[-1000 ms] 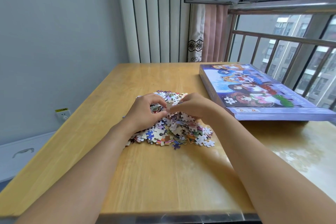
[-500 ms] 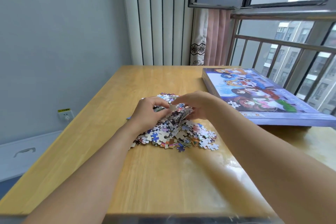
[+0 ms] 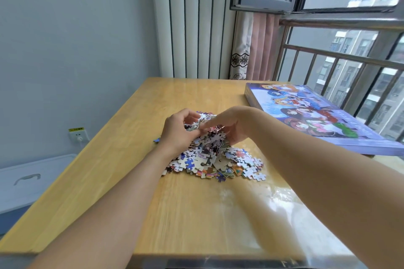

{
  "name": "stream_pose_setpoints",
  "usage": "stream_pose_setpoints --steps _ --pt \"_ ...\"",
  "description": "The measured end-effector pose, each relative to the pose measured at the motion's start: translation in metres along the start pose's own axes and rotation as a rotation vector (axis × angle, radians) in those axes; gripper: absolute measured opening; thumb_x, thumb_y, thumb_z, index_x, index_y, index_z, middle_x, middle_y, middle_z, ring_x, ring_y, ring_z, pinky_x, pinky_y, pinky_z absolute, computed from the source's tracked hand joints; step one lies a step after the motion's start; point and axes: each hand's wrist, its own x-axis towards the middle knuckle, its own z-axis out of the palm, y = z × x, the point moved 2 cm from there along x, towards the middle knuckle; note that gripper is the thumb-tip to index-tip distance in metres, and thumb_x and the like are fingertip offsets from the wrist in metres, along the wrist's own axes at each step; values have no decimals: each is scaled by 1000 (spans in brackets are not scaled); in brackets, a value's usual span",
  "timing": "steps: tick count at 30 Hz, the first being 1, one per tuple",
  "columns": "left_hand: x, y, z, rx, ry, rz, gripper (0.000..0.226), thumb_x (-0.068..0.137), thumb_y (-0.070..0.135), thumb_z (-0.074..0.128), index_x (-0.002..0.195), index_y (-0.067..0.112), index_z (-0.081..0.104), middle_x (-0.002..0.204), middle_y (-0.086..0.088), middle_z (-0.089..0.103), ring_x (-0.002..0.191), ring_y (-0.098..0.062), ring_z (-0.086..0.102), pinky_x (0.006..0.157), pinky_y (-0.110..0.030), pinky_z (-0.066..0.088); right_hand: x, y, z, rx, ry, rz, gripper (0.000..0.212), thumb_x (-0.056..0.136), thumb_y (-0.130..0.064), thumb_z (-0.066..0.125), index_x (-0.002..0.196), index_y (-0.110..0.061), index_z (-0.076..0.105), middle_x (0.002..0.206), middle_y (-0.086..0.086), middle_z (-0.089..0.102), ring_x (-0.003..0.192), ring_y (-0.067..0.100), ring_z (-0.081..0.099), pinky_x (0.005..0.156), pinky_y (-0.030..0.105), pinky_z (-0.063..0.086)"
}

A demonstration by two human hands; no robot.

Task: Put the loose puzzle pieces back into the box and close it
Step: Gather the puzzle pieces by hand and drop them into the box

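Pieces (image 3: 215,160) heaped loose at mid-counter (image 3: 196,214), one stray bit (image 3: 156,140) just off the heap's left edge. Gathered from both sides: left hand (image 3: 178,130) on the left flank, right hand (image 3: 231,129) on the right, a raised clump (image 3: 211,137) pressed between them, seemingly lifted a little above the rest. Left grip curled, fingers and thumb pinching into the clump; right grip cupped round its far side, fingers bent under and hidden. Box (image 3: 317,116) well apart to the right and farther back, by the window rail (image 3: 341,57), long axis running away along the counter's right edge, lid apparently seated. Right hand nearer the box. Probably a rightward carry next, with the lid needing to come off first; likely spill from so loose a handful.
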Motion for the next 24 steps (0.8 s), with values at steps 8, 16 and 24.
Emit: stream_pose_setpoints --steps 8,16,24 --pt "-1 -1 0 -32 14 -4 60 69 30 92 117 24 58 101 10 67 99 -3 62 82 -18 46 10 -6 10 -86 51 -17 49 82 -31 82 113 0 62 109 16 73 99 29 73 93 45 57" --pt "-1 0 -3 -7 22 0 65 67 46 90 120 26 59 109 14 63 106 2 56 82 -11 41 30 5 6 -82 110 -71 48 85 -38 78 117 -6 65 97 5 66 84 20 61 83 28 53" --pt "-1 7 -4 -153 75 -54 27 97 47 59 104 22 67 105 8 68 103 -6 61 89 -24 47 11 32 -33 253 74 -112 29 91 -26 73 111 -7 62 90 10 70 65 24 70 56 32 59"
